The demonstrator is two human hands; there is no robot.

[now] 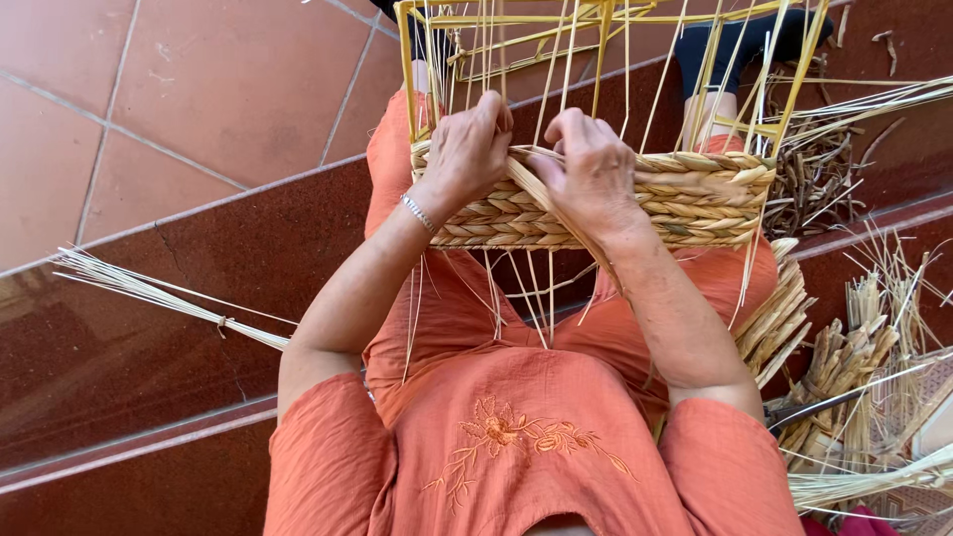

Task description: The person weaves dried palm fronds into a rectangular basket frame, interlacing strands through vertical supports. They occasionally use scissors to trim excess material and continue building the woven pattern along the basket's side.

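**Mid-weave: strand being worked into top row of basket wall**

Left to right. A tied bundle of pale straw point(159, 296) lay on the dark red step point(119, 337), well apart from the work. The person sat with the half-built basket point(695, 203) on their lap, its yellow uprights point(596, 50) standing above the braided band.

Left hand point(467, 149), bracelet at the wrist, was closed over the rim, fingers curled down on the woven edge. Right hand point(591, 164) was closed too, pinching a flat rush strand point(556, 203) that ran down under the wrist. The hands sat just beside each other, mid-front of the wall.

Judgement: the step was packing the current row, several rows already done. The next move would call for threading the strand between uprights while holding tension, left hand pinning the row.

Off right: piles of spare rush point(844, 367) on the step.
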